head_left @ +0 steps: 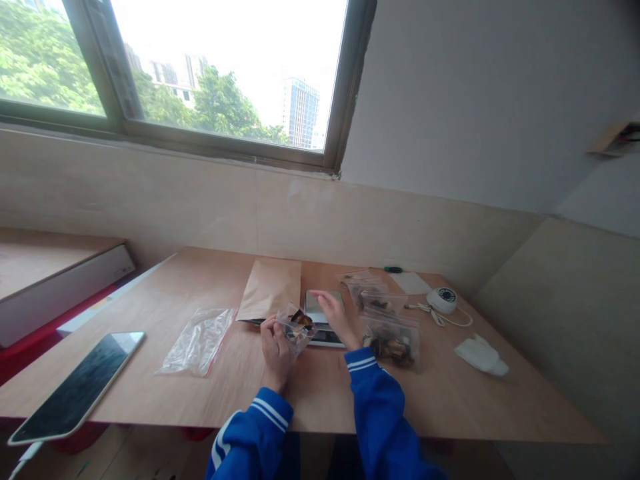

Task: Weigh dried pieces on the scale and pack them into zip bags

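My left hand (275,348) holds a small clear plastic bag (296,326) with dark dried pieces in it, lifted just above the wooden table (320,393). My right hand (336,319) is spread flat, fingers apart, over a small silver scale (324,321) right behind the bag. To the right of that hand lie filled clear bags (391,337) holding the same dark pieces, with more bags (367,290) behind them. A brown paper envelope (270,288) lies flat just left of the scale.
A pile of empty clear zip bags (199,341) lies to the left, and a phone (80,387) on a cable rests at the near left edge. At the right sit a white round device (442,299) with its cord, a white glove (481,355), a paper slip (411,283) and a green pen (393,269).
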The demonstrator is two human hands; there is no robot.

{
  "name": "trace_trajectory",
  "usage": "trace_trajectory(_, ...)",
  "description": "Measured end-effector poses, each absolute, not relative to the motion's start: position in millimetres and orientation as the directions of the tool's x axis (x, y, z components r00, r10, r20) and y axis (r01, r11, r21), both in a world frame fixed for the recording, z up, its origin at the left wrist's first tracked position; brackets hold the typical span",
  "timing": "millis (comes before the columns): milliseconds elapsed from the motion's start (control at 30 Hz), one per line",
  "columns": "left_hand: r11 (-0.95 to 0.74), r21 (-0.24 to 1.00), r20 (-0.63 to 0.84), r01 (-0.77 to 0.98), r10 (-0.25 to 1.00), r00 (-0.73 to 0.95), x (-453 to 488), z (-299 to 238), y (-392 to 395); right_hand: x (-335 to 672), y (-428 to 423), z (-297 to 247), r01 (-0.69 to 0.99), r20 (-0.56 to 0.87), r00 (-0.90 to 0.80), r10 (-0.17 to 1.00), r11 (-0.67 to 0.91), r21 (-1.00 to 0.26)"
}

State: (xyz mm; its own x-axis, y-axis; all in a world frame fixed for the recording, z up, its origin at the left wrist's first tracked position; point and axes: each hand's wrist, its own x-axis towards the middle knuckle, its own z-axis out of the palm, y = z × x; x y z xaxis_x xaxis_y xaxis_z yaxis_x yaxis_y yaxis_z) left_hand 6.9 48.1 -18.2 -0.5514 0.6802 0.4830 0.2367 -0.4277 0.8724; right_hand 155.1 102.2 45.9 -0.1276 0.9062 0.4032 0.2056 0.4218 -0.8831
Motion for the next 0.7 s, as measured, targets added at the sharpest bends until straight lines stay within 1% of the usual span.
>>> trace_trajectory(67,-0.436,0.892,0.427,0.118,0.732,-0.531,8,-19,48,157,101,33,0.177,0.351,-0.132,0.927,0.370,-0.912)
trace_trajectory(133,-0.437,0.899,0.376,-0.011,0.785,-0.492,9,-18,47,156,96,23,0.114,0.304,-0.170,0.937,0.325,-0.939)
trace_trajectory(267,-0.369,0.895,0.252,-0.251,0.882,-0.398,8,-12,46,149,80,12,-0.034,0.250,-0.215,0.944,0.249,-0.968)
trace_trajectory(300,-0.346,0.894,0.235,-0.283,0.902,-0.361,8,-9,45,147,75,12,-0.044,0.246,-0.211,0.946,0.242,-0.969)
trace_trajectory(367,-0.333,0.902,0.257,-0.275,0.926,-0.276,7,-4,44,144,66,14,-0.033,0.240,-0.181,0.954,0.238,-0.971)
trace_trajectory(433,-0.349,0.909,0.308,-0.228,0.930,-0.199,6,-1,42,144,57,20,-0.014,0.247,-0.104,0.963,0.247,-0.969)
trace_trajectory(467,-0.339,0.910,0.303,-0.238,0.937,-0.176,6,1,41,145,53,22,-0.015,0.257,-0.044,0.965,0.257,-0.966)
trace_trajectory(533,-0.233,0.898,0.201,-0.374,0.972,-0.123,7,2,40,150,47,27,-0.029,0.278,0.103,0.955,0.282,-0.959)
trace_trajectory(600,-0.064,0.829,0.048,-0.556,0.998,-0.042,7,3,40,157,41,26,-0.040,0.278,0.236,0.931,0.295,-0.955)
trace_trajectory(633,0.002,0.790,-0.001,-0.613,1.000,0.002,8,4,39,160,39,23,-0.040,0.271,0.284,0.920,0.294,-0.955)
trace_trajectory(700,0.046,0.766,-0.016,-0.641,0.998,0.053,9,6,38,167,35,12,-0.026,0.252,0.365,0.896,0.281,-0.959)
